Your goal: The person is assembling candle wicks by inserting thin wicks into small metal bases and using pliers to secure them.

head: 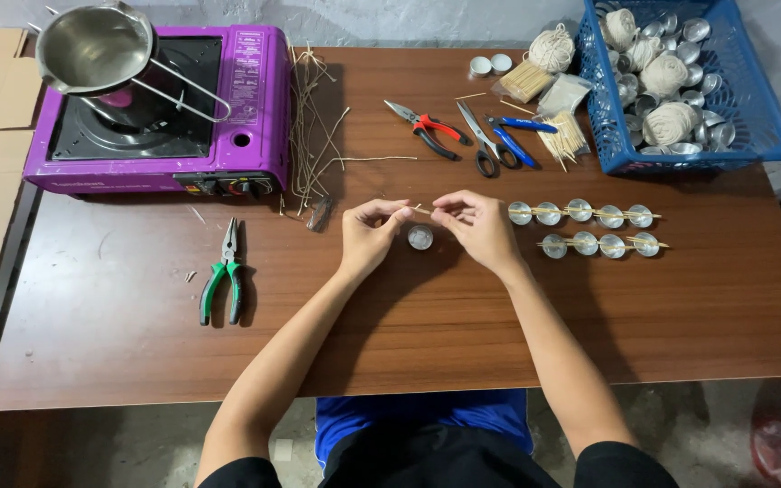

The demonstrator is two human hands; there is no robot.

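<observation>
My left hand (pixel 369 230) and my right hand (pixel 478 224) meet over the middle of the brown table (pixel 409 334). Both pinch a thin wooden stick (pixel 421 209) between thumb and fingertips, one at each end. Just below the stick a small round metal cup (pixel 420 237) sits on the table between my hands. To the right, two rows of similar metal cups (pixel 580 213) lie with thin sticks laid across them.
A purple portable gas stove (pixel 155 117) with a steel pouring pot (pixel 97 50) stands back left. Loose wick strands (pixel 314 126), green pliers (pixel 223 271), red pliers (pixel 427 128), scissors (pixel 485 145), blue cutters (pixel 515 136) and a blue basket (pixel 680 81) of string balls and cups surround the hands.
</observation>
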